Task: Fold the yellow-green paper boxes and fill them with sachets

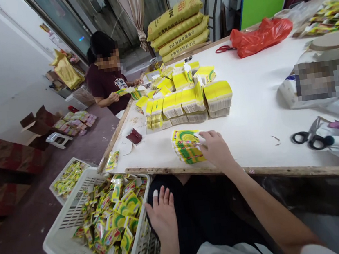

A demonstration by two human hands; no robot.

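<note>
My right hand (217, 148) is over the white table near its front edge, white wrapping on its fingertips. Its fingers are closed at the right side of a fanned stack of yellow-and-green printed packets (187, 146). My left hand (164, 214) is held low over my lap, open, palm up with fingers spread and a white wrap on one fingertip. Beside it stands a white plastic basket (60, 243), full of loose yellow-and-green packets (116, 220). Farther back on the table, rows of yellow packet stacks (182, 105) stand side by side.
Across the table corner a person (104, 75) handles similar packets. A dark red cup (133, 135) sits near the left edge. At the right are black-handled scissors (316, 142) and a red plastic bag (260, 37). A second basket (55, 188) stands on the floor.
</note>
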